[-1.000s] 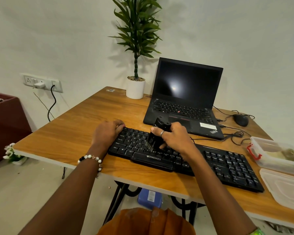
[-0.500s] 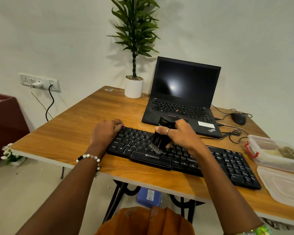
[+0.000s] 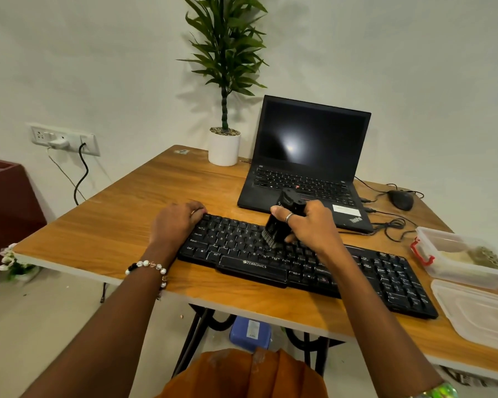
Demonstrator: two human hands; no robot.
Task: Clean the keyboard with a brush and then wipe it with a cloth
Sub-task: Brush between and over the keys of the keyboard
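A black keyboard (image 3: 305,264) is laid across the near part of a wooden table (image 3: 121,225), running from the left-centre toward the right edge at a slight slant. A black brush (image 3: 282,222) is gripped in the right hand (image 3: 311,228), with the fingers wrapped round its body and a ring seen on one finger; the bristles are pointed down and are pressed onto the keys in the middle of the upper letter rows. The left hand (image 3: 174,222) is laid flat over the keyboard's upper left corner, fingers curled over the far edge, nothing held in it; a beaded bracelet (image 3: 148,268) is worn at that wrist.

Behind the keyboard an open laptop (image 3: 308,165) with a dark screen is set, and to its left a potted plant (image 3: 224,145) in a white pot is stood near the wall. A black mouse (image 3: 400,199) with its cable is seen to the right of the laptop. At the right edge of the table a clear plastic container (image 3: 460,259) with a red clip is placed, and a clear lid (image 3: 477,314) is laid just in front of it. No cloth can be made out with certainty
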